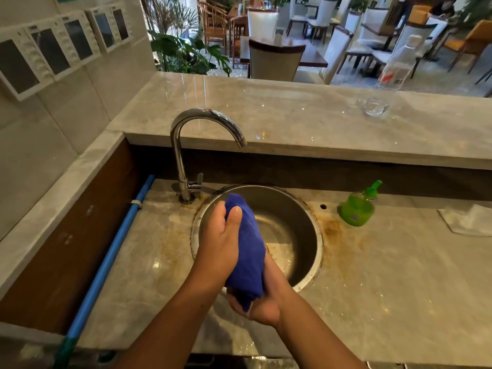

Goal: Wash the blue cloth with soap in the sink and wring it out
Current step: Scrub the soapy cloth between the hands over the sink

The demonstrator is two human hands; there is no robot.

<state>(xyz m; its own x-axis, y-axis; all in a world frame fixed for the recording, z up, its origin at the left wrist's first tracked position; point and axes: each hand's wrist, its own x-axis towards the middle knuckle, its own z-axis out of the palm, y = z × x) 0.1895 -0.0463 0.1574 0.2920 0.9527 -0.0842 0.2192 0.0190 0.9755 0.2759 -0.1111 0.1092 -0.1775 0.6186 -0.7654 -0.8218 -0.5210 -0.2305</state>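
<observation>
The left hand point(219, 235) is wrapped round the top part of the blue cloth point(247, 251), with its thumb lying up along it. The right hand point(262, 299) is curled round the bottom end from below. Both hands grip it, one at each end. The cloth is bunched into a fat roll between them, held up over the round metal sink point(300, 209). It looks soft and floppy, so it should twist easily. If it is wet it will feel heavier, and soap may make it slippy, so a firm hold at both ends seems best. No water can be seen coming from the tap point(205, 115). A green soap bottle point(356, 209) stands on the bench point(386, 275) near the sink.
</observation>
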